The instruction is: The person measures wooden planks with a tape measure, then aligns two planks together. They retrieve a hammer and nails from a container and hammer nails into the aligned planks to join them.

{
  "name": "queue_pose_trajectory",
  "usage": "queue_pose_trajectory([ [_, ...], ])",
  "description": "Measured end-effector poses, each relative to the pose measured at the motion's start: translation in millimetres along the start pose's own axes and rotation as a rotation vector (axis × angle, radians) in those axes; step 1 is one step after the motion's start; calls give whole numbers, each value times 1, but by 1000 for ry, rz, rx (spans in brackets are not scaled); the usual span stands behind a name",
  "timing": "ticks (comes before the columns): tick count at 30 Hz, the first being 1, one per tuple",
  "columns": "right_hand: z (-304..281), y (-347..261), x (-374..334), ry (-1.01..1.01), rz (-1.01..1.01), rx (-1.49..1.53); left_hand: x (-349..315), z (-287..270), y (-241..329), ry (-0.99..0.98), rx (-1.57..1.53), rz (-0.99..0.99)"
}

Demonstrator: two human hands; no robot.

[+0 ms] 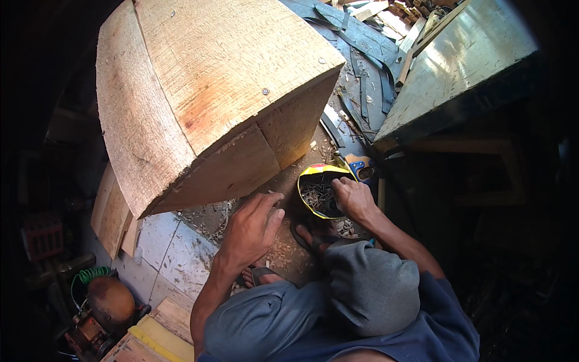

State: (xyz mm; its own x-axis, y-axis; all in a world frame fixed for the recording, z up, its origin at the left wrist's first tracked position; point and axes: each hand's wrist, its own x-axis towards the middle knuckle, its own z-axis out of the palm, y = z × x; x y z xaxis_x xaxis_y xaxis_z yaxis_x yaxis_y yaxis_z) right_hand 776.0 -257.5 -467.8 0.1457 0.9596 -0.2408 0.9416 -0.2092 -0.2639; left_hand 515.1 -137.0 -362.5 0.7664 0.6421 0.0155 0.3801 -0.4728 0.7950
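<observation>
A yellow-rimmed container (305, 207) with a dark inside stands on the floor between my feet and the wooden box. Many loose nails (319, 197) lie in it. Over its right rim reaches my right hand (353, 198), fingers curled closed; what they grip is hidden. My left hand (251, 228) hovers left of the container, beside the box's lower edge. Its thumb stands apart from the bent fingers, and I see nothing held between them. The large box (223, 66) of pale rough boards rests tilted in front of me, with nail heads (265, 92) along its top panel.
A handsaw (360, 168) with a blue and tan handle lies behind the container. Dark strips (363, 96) and wood shavings litter the floor. At right stands a metal-topped table (452, 66). Loose boards (111, 211) lean at left, near a machine (108, 301) with a green coiled hose.
</observation>
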Motion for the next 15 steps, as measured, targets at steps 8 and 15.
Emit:
queue_pose_trajectory([
  [8, 35, 4, 31, -138, 64, -85, -27, -12, -4, -95, 30, -15],
  [15, -84, -40, -11, -203, -102, 73, -16, 6, 11, 16, -35, 145],
])
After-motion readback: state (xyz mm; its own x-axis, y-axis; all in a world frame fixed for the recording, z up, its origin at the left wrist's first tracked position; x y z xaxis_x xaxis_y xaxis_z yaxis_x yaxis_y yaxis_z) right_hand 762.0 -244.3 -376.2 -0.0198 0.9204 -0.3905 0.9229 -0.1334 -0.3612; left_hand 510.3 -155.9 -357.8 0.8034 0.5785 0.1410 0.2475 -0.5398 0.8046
